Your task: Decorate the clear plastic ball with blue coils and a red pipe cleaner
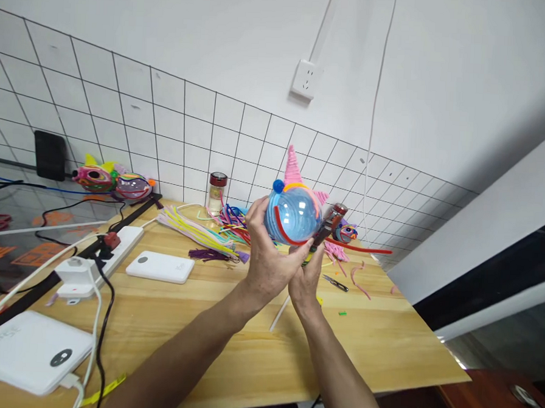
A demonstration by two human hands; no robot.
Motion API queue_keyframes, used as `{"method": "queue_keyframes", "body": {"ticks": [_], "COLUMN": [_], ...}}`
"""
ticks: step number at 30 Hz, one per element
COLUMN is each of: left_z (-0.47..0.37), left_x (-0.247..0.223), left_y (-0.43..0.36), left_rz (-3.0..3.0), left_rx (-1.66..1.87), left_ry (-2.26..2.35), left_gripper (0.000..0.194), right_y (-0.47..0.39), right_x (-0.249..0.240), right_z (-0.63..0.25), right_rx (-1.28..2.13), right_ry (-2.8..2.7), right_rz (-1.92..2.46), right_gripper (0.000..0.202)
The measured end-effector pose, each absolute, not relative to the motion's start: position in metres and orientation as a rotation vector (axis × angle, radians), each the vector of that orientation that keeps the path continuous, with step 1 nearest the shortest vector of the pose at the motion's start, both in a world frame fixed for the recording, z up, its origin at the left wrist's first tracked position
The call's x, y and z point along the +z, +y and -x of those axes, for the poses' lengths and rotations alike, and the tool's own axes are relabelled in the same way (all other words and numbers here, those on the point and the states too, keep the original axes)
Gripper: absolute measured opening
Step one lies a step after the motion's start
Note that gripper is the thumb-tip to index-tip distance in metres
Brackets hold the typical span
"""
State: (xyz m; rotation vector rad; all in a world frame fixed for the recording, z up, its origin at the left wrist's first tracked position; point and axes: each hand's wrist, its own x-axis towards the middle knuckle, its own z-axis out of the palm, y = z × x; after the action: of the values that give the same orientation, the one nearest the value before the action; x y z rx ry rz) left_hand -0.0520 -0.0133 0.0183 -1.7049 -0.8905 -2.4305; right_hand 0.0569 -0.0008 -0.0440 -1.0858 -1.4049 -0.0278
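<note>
My left hand [269,258] is wrapped round a clear bluish ball [299,214] raised above the table. Blue pipe cleaner covers its left side, pink pointed pieces [292,165] stick up from it, and a blue pompom [278,186] sits near its top. A red pipe cleaner [361,248] curves along the ball's lower front, its free end reaching right. My right hand [306,276], close below the ball, is closed round a black glue gun [322,232], partly hidden; a white glue stick [279,314] shows below.
Bundles of pipe cleaners [193,227] lie at the back near a lidded glass bottle [217,192]. Small snips [335,283] lie at right. Power banks [159,266] and a corded power strip [114,256] occupy the left. Decorated figures [95,176] stand by the grid wall.
</note>
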Motion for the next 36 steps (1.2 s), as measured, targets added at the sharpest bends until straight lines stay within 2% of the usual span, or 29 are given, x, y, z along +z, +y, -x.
{"method": "queue_keyframes", "body": {"ticks": [9,13,19,24,33,36], "left_z": [0.05,0.051,0.052,0.054,0.055,0.055], "left_x": [0.016,0.014,0.013,0.011,-0.001,-0.004], "left_y": [-0.011,-0.009,-0.006,-0.006,-0.002,0.001], "left_rz": [1.727,1.744,1.791,1.882,2.029,2.014], "left_rx": [-2.454,-2.464,-2.496,-2.494,-2.573,-2.546], "left_ry": [-0.923,-0.907,-0.885,-0.855,-0.813,-0.793], "left_gripper": [0.103,0.102,0.102,0.1,0.107,0.116], "right_y": [0.001,0.003,0.001,-0.001,0.0,-0.002], "right_x": [-0.049,-0.052,-0.049,-0.045,-0.047,-0.047], "right_z": [-0.06,-0.065,-0.07,-0.075,-0.085,-0.088], "right_rx": [0.097,0.032,0.012,-0.127,-0.305,-0.321], "right_ry": [-1.317,-1.351,-1.415,-1.422,-1.42,-1.421], "right_rz": [1.122,1.111,1.072,1.052,1.056,1.034], "right_gripper": [0.053,0.063,0.063,0.073,0.076,0.077]}}
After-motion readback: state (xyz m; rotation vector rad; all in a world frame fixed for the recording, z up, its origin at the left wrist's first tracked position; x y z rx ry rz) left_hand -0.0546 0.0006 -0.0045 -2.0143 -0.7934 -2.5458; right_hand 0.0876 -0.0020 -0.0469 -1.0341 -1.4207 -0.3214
